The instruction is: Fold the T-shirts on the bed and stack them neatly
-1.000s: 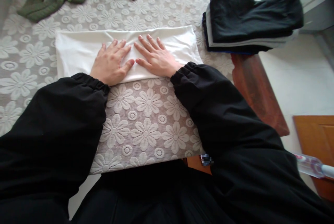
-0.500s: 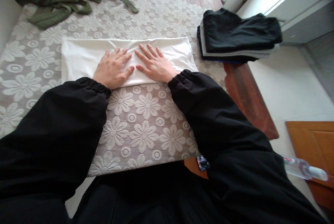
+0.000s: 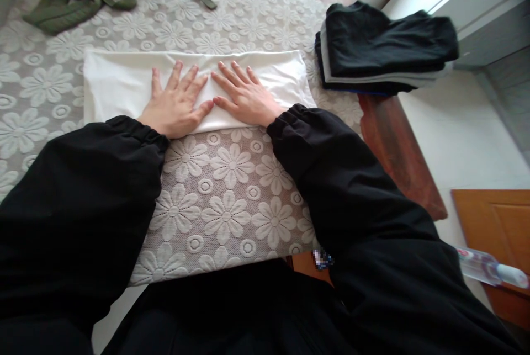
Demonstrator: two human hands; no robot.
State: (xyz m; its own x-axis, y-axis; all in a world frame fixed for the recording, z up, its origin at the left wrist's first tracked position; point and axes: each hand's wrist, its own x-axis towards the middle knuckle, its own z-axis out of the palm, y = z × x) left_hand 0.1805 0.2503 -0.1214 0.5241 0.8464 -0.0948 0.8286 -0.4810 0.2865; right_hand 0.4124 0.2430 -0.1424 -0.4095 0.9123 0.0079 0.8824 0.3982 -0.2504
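Head view: left hand point(image 3: 174, 105) and right hand point(image 3: 247, 98) lie spread atop the white cloth point(image 3: 116, 84), gripping nothing, apparently flattening it; next probably calls for lifting both.

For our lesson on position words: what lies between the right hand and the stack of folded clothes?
In the head view, beyond the right hand comes part of the white cloth, then a narrow strip of flowered tablecloth before the folded clothes.
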